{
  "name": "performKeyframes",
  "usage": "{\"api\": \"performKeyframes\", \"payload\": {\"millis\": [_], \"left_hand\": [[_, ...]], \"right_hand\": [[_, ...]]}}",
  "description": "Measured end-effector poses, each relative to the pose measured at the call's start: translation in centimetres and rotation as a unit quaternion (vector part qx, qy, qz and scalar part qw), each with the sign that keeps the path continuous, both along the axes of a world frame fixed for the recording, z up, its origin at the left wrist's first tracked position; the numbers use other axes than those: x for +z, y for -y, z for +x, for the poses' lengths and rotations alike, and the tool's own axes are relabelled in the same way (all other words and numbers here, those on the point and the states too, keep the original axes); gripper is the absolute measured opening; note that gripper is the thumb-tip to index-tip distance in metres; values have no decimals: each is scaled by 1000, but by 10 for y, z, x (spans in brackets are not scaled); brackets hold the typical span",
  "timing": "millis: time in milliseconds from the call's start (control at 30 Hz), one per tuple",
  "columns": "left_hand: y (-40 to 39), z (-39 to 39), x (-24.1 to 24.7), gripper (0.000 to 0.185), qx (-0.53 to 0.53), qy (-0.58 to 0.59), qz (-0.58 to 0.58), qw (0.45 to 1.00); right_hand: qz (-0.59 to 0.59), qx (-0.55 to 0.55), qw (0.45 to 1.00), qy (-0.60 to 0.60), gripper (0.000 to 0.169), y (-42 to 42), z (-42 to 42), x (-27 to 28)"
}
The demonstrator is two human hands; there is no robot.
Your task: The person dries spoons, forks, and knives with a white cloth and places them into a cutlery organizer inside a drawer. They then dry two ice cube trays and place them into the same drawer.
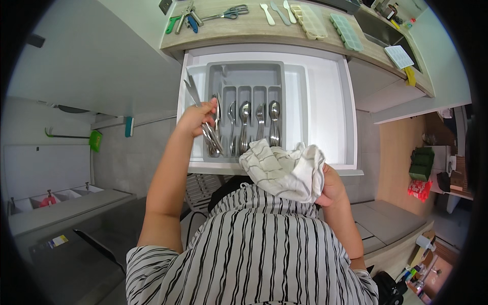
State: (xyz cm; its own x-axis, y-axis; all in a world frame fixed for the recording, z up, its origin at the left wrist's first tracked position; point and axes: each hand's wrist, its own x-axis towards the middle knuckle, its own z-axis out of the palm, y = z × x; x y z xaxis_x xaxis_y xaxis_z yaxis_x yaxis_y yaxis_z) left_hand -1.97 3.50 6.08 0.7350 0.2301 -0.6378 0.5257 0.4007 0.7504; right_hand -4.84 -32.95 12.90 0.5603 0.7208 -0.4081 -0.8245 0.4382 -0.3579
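Observation:
My left hand [199, 117] is closed around a few metal utensils [193, 90], at least one of them a knife or serving piece with a forked tip, over the left side of a grey cutlery tray [283, 76]. Their other ends extend down across the long left compartment, where more metal cutlery lies partly hidden. Forks and spoons fill the narrow slots: a stack of forks [260, 118], spoons [244, 114] and more spoons [274, 114]. A white checked dish towel [282, 167] is bunched in my right hand [331, 185] at the drawer's front edge, covering the tray's lower right corner.
The white drawer [328, 99] is pulled out towards me. On the wooden counter [251, 28] behind it lie scissors [232, 13], can openers or similar tools [187, 19], plastic cutlery [280, 13] and ice cube trays [346, 32]. A sink [381, 28] is at the far right.

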Motion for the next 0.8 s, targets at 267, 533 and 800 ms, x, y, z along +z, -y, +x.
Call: {"api": "performKeyframes", "payload": {"millis": [267,533,800], "left_hand": [[121,-35,73,34,-169,82,-326,927],[171,-47,106,35,-243,98,-199,944],[174,-72,126,41,-185,85,-204,958]], "right_hand": [[-66,-53,991,103,34,-23,67,16],[-159,-5,969,190,24,-54,79,55],[-185,-85,961,187,21,-52,67,57]]}}
